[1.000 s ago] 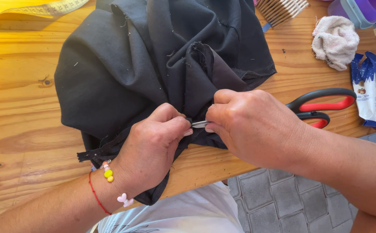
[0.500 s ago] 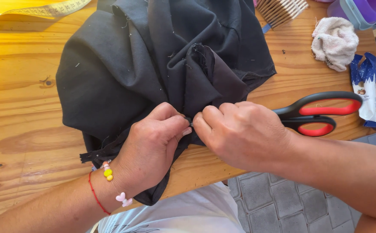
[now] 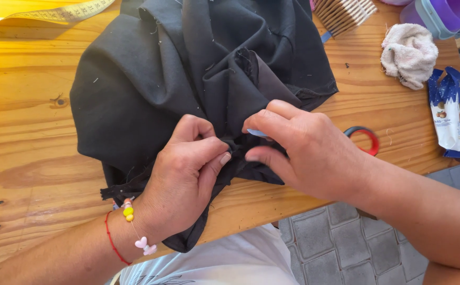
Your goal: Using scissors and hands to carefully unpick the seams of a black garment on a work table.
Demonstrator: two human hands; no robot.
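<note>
Both hands meet at one spot on a bunched black fabric (image 3: 187, 79), near its front edge. The left hand (image 3: 180, 182) has its thumb and forefinger pressed together, pinching a small ridge of the cloth. The right hand (image 3: 306, 153) pinches the same ridge just beside it, and a sliver of something pale blue shows under its fingertips (too small to tell what it is). The two grips almost touch, so the short stretch of cloth between them is held taut.

To do this well, I judge that the pinches should stay close together and pull gently apart, keeping only the one layer tight while the rest of the cloth lies slack. The fabric is flecked with pale thread bits, and its loose folds could creep under the fingers, so they are best kept pushed back.

The fabric lies heaped on a wooden counter (image 3: 24, 132), its front hem hanging over the near edge. A red-handled pair of scissors (image 3: 366, 138) lies just behind the right hand, mostly hidden by it. Farther right are a crumpled pale cloth (image 3: 409, 53) and a blue and white packet (image 3: 455, 113). A yellow measuring tape (image 3: 56, 11) runs along the far left, well apart from the hands. A beaded bracelet (image 3: 135, 227) circles the left wrist.
</note>
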